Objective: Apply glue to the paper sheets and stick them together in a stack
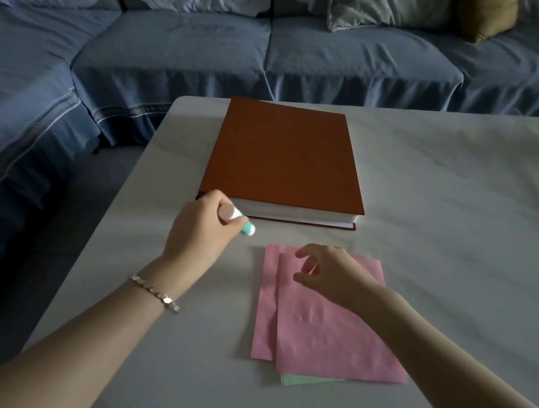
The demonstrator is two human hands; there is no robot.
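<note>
Pink sheets (327, 327) lie overlapped on the table (450, 215). The left hand (200, 231) grips the glue stick (237, 222) just beside them. The right hand (324, 273) curls its fingers over them, grasp unclear. Gluing looks unstarted; next, likely uncapping the stick.

Your left hand (200, 231), centre-left of frame, grips a glue stick (241, 223) in a fist; its forearm enters from lower left. Your right hand (330, 277), centre, is palm-down with fingers loosely curved and thumb apart; its forearm enters from lower right.
</note>
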